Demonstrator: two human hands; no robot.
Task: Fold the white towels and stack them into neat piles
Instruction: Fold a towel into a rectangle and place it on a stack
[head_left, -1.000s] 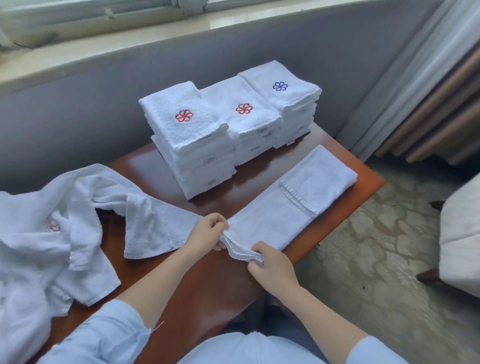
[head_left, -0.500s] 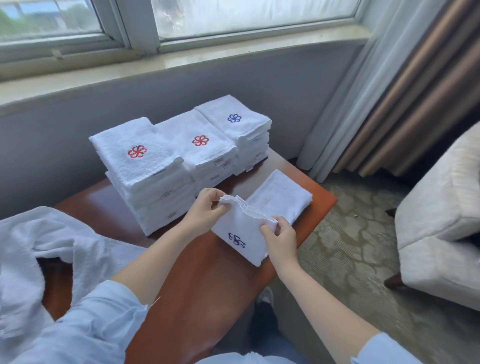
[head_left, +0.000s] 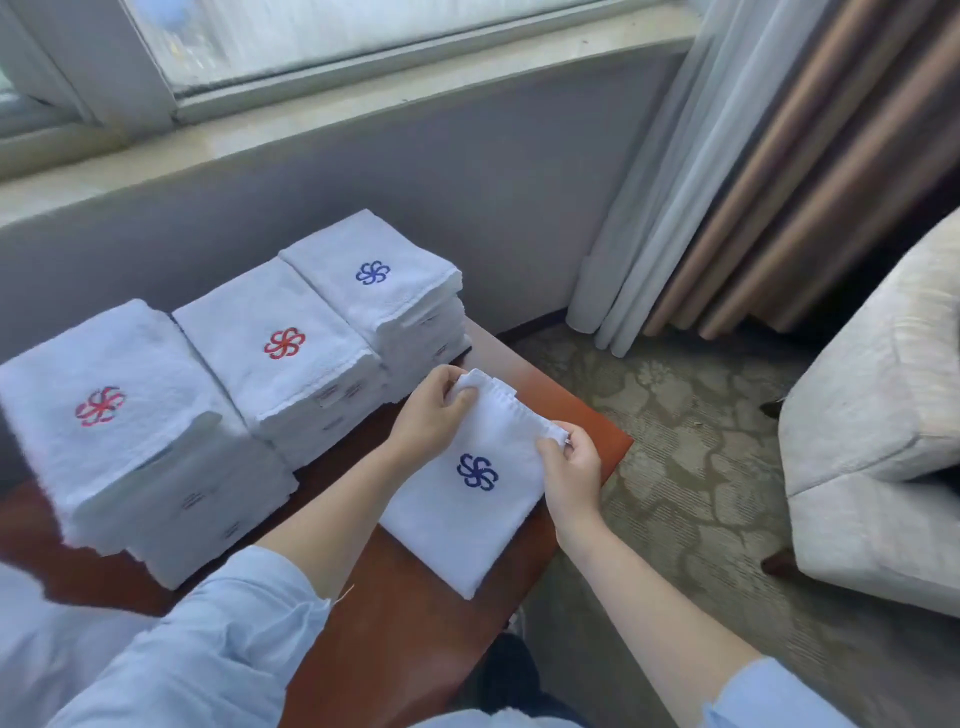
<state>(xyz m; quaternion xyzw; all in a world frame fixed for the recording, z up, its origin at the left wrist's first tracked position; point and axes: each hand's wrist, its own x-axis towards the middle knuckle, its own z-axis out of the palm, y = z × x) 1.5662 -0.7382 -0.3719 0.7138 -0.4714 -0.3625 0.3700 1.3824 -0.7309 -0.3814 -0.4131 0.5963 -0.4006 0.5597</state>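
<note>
A folded white towel (head_left: 457, 514) with a blue flower emblem lies on the brown table (head_left: 597, 431) near its right edge. My left hand (head_left: 431, 415) pinches the towel's far left corner. My right hand (head_left: 571, 473) pinches its far right corner. Behind stand three piles of folded towels: a left pile (head_left: 119, 431) and a middle pile (head_left: 280, 364) topped with red emblems, and a right pile (head_left: 384, 291) topped with a blue emblem.
Loose white cloth (head_left: 31, 639) shows at the lower left edge. A grey wall and window sill (head_left: 311, 130) run behind the table. Curtains (head_left: 753, 171) hang at the right, and a light armchair (head_left: 878, 441) stands on the patterned carpet.
The long towel strip has been folded over away from me. It now lies as a small rectangle with the blue emblem up. The view has shifted right.
</note>
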